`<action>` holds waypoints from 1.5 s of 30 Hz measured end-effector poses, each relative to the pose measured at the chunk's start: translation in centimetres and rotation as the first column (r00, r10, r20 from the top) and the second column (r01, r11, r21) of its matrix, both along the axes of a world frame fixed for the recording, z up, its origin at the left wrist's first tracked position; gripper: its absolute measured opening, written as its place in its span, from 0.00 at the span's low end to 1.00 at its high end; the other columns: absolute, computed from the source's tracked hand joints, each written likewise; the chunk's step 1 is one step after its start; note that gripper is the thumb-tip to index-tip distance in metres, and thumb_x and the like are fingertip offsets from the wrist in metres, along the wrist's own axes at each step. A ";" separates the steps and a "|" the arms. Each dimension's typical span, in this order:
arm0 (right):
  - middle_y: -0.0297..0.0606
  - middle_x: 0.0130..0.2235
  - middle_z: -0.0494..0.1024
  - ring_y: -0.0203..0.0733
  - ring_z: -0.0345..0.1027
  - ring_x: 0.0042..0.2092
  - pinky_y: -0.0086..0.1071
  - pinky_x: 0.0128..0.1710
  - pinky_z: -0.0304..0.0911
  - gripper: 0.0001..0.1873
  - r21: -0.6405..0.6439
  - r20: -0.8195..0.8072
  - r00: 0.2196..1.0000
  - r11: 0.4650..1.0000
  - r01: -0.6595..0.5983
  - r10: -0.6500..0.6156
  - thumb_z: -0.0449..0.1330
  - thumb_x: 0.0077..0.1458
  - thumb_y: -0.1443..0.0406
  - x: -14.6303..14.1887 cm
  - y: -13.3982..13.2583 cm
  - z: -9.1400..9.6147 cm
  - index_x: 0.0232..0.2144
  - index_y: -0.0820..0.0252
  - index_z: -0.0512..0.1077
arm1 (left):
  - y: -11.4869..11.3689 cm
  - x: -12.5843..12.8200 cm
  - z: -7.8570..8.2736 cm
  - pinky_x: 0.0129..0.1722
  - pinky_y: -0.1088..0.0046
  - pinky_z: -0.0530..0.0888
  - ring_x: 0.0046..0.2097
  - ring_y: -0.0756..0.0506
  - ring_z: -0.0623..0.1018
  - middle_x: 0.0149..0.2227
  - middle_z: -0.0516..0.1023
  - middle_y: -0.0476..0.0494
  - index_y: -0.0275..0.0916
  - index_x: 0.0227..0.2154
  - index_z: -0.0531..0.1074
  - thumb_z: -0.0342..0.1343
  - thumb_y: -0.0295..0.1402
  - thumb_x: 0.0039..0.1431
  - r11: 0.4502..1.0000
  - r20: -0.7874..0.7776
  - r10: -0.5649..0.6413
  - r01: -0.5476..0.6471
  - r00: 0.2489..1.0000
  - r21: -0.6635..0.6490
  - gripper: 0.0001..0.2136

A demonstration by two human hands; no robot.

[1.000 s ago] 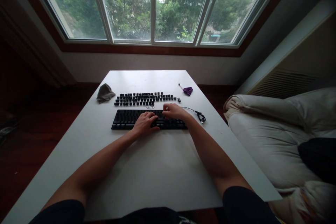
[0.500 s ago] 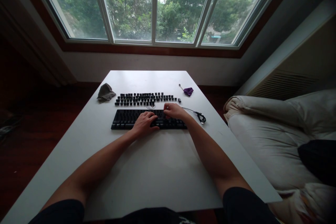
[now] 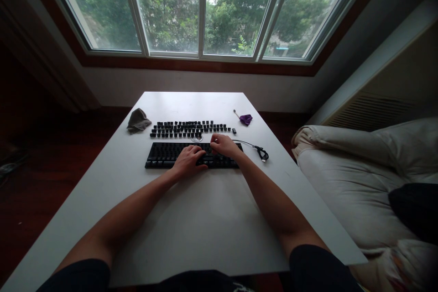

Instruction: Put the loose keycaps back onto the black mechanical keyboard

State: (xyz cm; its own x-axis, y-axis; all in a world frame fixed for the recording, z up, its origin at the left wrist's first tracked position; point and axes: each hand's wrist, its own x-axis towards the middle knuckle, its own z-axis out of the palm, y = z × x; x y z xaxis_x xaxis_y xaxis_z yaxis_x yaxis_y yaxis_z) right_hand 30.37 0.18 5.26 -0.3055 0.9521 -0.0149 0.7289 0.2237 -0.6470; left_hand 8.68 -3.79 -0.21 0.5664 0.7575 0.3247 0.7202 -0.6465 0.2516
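Observation:
A black keyboard point(image 3: 160, 155) lies lengthwise across the white table. My left hand point(image 3: 188, 160) rests on its middle, fingers stretched over the keys and thumb toward the near edge. Just to the right, my right hand point(image 3: 224, 145) is closed in a pinch above the keyboard's right half. What the fingertips hold, if anything, is too dark and small to make out. Beyond the keyboard several loose black keycaps point(image 3: 166, 135) stand in rows. Between them and the keyboard is a thin wire loop point(image 3: 196, 140), partly visible.
A crumpled grey cloth point(image 3: 138, 121) sits at the table's point(image 3: 205, 223) far left. At far right lie a purple cloth point(image 3: 245, 120) and a thin stick with a dark tip point(image 3: 236, 113). The bundled USB cable point(image 3: 261, 153) is right of the keyboard. A pale sofa point(image 3: 352, 187) flanks the table.
My right hand has shifted slightly left over the keyboard, still pinched. My left hand stays in place.

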 end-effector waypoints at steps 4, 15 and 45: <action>0.32 0.24 0.79 0.36 0.72 0.29 0.25 0.30 0.59 0.05 -0.018 0.022 0.997 0.997 0.069 -0.069 0.55 0.54 0.66 -0.5 -0.1 -0.2 0.33 0.58 0.71 | 0.0 0.0 0.1 0.58 0.54 0.66 0.55 0.36 0.69 0.54 0.73 0.40 0.45 0.55 0.72 0.64 0.48 0.55 1.000 -0.006 -0.004 0.005 1.000 0.005 0.26; 0.33 0.26 0.79 0.36 0.70 0.29 0.26 0.31 0.57 0.09 -0.031 0.079 0.997 0.999 0.023 -0.021 0.55 0.55 0.66 -0.9 -0.7 0.2 0.37 0.59 0.73 | 0.1 -0.1 -0.3 0.57 0.54 0.67 0.55 0.36 0.69 0.54 0.73 0.40 0.45 0.54 0.72 0.64 0.48 0.55 1.000 -0.005 -0.005 0.006 1.000 0.016 0.26; 0.32 0.27 0.78 0.36 0.68 0.31 0.26 0.29 0.51 0.06 0.020 0.197 0.977 0.996 -0.092 0.086 0.57 0.55 0.64 -0.7 -1.1 0.3 0.36 0.58 0.72 | -0.1 0.2 0.1 0.57 0.52 0.67 0.55 0.36 0.69 0.53 0.73 0.40 0.45 0.53 0.72 0.64 0.46 0.55 1.000 -0.024 -0.009 0.009 1.000 0.008 0.24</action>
State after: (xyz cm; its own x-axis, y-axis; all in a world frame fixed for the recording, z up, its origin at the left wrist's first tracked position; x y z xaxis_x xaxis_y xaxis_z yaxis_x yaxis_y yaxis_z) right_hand 29.69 -0.92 5.52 -0.3827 0.9222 -0.0554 0.8173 0.3100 -0.4857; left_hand 8.84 -3.93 -0.16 0.5805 0.7500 0.3170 0.7203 -0.6545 0.2295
